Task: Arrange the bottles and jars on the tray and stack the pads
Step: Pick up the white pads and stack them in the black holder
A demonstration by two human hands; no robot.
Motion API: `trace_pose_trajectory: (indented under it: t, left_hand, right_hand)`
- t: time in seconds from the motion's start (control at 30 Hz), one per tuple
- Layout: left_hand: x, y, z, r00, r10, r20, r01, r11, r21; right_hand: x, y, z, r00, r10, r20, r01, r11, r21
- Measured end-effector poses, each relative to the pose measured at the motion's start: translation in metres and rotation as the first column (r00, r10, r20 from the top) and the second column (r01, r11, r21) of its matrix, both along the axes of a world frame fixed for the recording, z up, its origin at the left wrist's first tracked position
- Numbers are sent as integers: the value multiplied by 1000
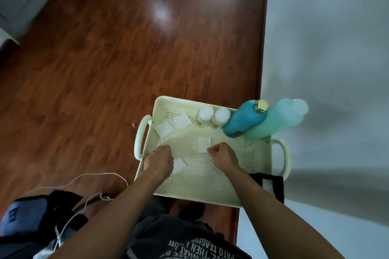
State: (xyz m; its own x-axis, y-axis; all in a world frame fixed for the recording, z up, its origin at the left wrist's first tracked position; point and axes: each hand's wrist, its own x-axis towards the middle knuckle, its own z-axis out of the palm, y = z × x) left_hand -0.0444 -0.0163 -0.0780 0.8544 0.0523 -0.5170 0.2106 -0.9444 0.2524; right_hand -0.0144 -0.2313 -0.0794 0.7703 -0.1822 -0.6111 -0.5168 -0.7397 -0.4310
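Observation:
A pale yellow perforated tray (259,166) with two handles lies on the floor. Along its far edge stand two small white-capped jars (205,114) (221,117), a blue bottle with a gold cap (245,121) and a teal bottle (275,119). White square pads lie scattered in the tray: two at the far left (163,129) (182,121), one in the middle (204,144), one near the front (179,165). My left hand (160,160) hovers over the front pad with fingers curled. My right hand (222,153) is loosely closed, its fingertips at the middle pad's edge.
The tray sits on reddish wood flooring (126,59) beside a pale wall (326,48) on the right. A dark bag (37,216) and a thin white cable (94,176) lie at the lower left. A black strap (271,185) lies at the tray's near right corner.

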Motion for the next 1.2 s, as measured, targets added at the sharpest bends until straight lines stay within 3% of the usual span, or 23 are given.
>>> trace_pose_trajectory:
  t: [0.13, 0.33, 0.57, 0.83, 1.03, 1.2]
  left_hand:
    - [0, 0, 0, 999, -31, -10, 31, 1000, -6]
    - [1, -3, 2, 1000, 21, 5, -21, 997, -80]
    - [-2, -10, 3, 978, 203, -45, -208, 943, -261]
    - [-12, -22, 10, 960, 265, -93, -280, 889, -363]
    - [-23, -33, 22, 915, 379, -142, -398, 779, -485]
    - [-32, -56, 33, 875, 427, -228, -470, 639, -609]
  right_hand:
    - [6, 7, -9, 999, -52, -5, 51, 998, -34]
    - [16, 12, -13, 999, -6, -40, 1, 993, -122]
    - [22, 3, 0, 999, -29, -24, 29, 999, 14]
    - [29, -14, 44, 989, 133, 67, -136, 990, 41]
    - [20, -40, 84, 956, 248, 156, -255, 967, 23]
    - [0, -79, 109, 964, 118, 237, -147, 983, 111]
